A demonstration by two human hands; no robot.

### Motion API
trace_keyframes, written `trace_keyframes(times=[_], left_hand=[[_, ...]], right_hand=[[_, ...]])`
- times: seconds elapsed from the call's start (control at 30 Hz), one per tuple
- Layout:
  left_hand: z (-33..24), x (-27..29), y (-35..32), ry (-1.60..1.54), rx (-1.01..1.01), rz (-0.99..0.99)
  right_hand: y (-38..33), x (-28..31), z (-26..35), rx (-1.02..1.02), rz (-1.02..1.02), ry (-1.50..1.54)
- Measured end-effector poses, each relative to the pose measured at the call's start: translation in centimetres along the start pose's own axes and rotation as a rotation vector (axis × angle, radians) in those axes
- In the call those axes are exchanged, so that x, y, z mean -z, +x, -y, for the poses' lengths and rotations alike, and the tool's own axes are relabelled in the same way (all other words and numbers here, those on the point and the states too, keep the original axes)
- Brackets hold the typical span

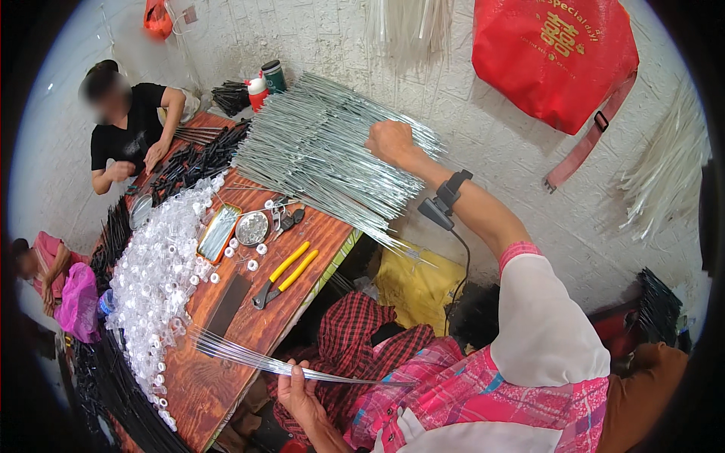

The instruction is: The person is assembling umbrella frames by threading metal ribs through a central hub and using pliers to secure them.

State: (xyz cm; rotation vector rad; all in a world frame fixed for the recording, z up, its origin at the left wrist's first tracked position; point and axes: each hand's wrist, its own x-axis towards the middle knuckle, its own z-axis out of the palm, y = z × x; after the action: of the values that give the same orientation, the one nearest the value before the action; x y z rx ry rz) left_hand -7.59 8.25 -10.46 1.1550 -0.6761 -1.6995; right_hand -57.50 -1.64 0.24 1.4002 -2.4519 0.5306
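On the far bench side, the right hand closes on the wire pile; the left hand pinches a thin wire bundle lying crosswise.

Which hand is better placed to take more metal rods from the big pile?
The right hand: it already rests on the pile of metal rods. The left hand is near the body, its grip shut on a small rod bundle.
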Motion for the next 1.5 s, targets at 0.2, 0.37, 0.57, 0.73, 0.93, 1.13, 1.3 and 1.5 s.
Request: trace_keyframes(times=[0.2,0.37,0.57,0.73,0.93,1.13,1.3,1.5], left_hand=[[0.0,-0.1,-0.2,0.000,-0.004,-0.017],[0.1,0.1,-0.5,-0.001,0.001,-0.011],[0.0,0.1,-0.5,0.003,0.000,-0.023],[-0.3,-0.5,-0.5,0.047,-0.022,0.010],[-0.5,0.5,-1.6,0.059,-0.032,0.065],[-1.9,0.5,-2.9,0.136,-0.081,0.074],[-3.7,-0.7,-3.6,0.078,-0.181,0.132],[-2.7,0.0,-1.8,0.000,-0.165,0.117]], right_hand=[[0.1,0.6,0.7,0.130,-0.001,-0.049],[0.2,1.9,0.7,0.104,0.043,0.014],[-0.5,2.1,1.1,0.038,-0.098,0.252],[-2.8,4.6,1.8,-0.005,-0.049,0.591],[-8.0,9.2,3.2,0.118,0.097,0.945],[-14.5,13.4,6.0,0.044,0.272,1.087],[-20.7,15.6,6.1,0.075,0.524,1.117],[-27.0,7.1,10.7,0.091,0.721,1.224]])
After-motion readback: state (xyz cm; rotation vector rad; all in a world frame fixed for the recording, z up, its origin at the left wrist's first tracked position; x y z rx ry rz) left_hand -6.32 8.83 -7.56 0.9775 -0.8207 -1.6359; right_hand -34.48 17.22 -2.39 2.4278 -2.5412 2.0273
